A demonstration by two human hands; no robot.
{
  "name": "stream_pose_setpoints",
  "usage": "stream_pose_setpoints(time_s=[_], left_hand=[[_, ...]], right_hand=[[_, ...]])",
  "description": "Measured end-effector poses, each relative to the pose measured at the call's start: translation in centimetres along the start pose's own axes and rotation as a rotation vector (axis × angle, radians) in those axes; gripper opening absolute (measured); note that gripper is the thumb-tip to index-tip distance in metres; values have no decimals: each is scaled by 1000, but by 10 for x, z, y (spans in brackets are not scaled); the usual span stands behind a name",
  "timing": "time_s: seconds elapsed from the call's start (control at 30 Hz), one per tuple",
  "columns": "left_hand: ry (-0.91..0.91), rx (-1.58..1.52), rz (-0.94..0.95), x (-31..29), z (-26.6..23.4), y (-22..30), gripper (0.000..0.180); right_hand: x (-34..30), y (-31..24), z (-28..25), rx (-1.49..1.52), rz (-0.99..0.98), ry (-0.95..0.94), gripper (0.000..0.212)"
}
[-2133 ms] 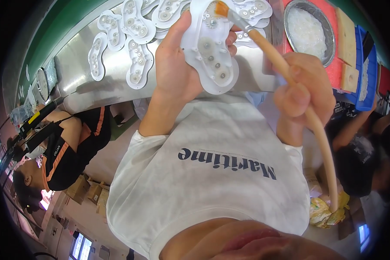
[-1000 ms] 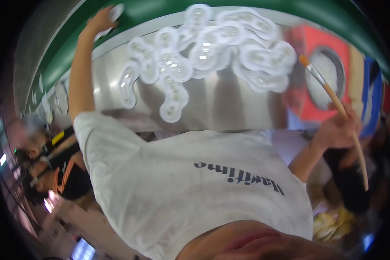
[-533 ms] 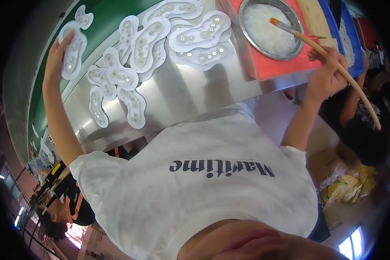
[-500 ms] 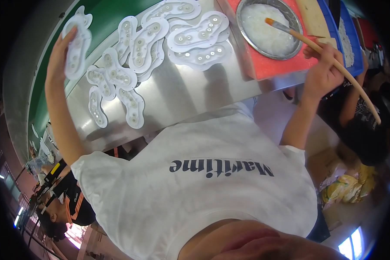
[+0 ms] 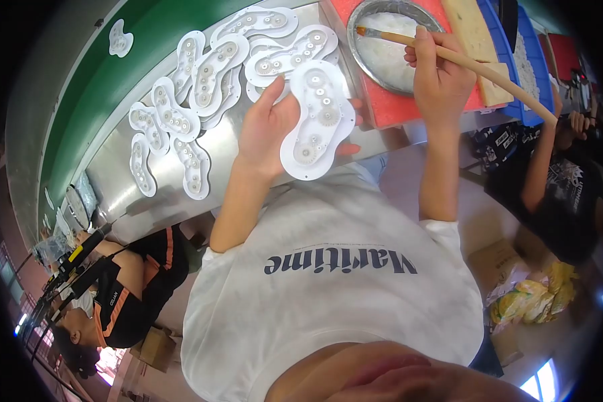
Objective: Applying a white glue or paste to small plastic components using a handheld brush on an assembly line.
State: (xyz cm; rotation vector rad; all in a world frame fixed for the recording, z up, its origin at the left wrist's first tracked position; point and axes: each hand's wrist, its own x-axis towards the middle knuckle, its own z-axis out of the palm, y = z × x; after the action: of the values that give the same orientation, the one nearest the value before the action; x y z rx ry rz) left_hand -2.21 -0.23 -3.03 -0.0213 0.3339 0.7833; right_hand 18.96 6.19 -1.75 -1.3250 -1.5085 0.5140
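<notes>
My left hand (image 5: pixel 264 130) holds a white, peanut-shaped plastic gear housing (image 5: pixel 325 117) above the front edge of the metal table. The thumb lies along its left edge and fingertips show past its right edge. Several small gears sit in its open face, which is turned up. My right hand (image 5: pixel 442 84) grips a long wooden-handled brush (image 5: pixel 509 78). The brush's orange-brown bristles are over the round metal bowl (image 5: pixel 385 87), which holds a white, grease-like paste (image 5: pixel 388 57). Whether the bristles touch the paste, I cannot tell.
Several similar gear housings (image 5: pixel 211 70) lie overlapping on the metal table (image 5: pixel 241 154). A small white part (image 5: pixel 120 38) rests on the green strip (image 5: pixel 80 94). A red block (image 5: pixel 392 117) is under the bowl. Blue bins (image 5: pixel 532 115) stand at right, and other people are on both sides.
My left hand has brought a gear housing from over the green strip at far left to the middle, near the bowl. The right hand and brush have shifted left.
</notes>
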Motion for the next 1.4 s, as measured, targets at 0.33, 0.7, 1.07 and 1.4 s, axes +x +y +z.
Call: stream_pose_setpoints(time_s=[0.33, 0.7, 1.07, 1.4], left_hand=[[62, 255, 290, 2, -12, 6, 61], [35, 271, 253, 30, -3, 5, 63], [-175, -138, 210, 37, 9, 11, 60], [-217, -34, 231, 28, -6, 8, 51]], right_hand=[[2, 23, -15, 266, 73, 204, 22], [13, 13, -51, 398, 250, 479, 30], [-35, -19, -22, 583, 166, 159, 29], [-37, -8, -14, 552, -181, 32, 25]])
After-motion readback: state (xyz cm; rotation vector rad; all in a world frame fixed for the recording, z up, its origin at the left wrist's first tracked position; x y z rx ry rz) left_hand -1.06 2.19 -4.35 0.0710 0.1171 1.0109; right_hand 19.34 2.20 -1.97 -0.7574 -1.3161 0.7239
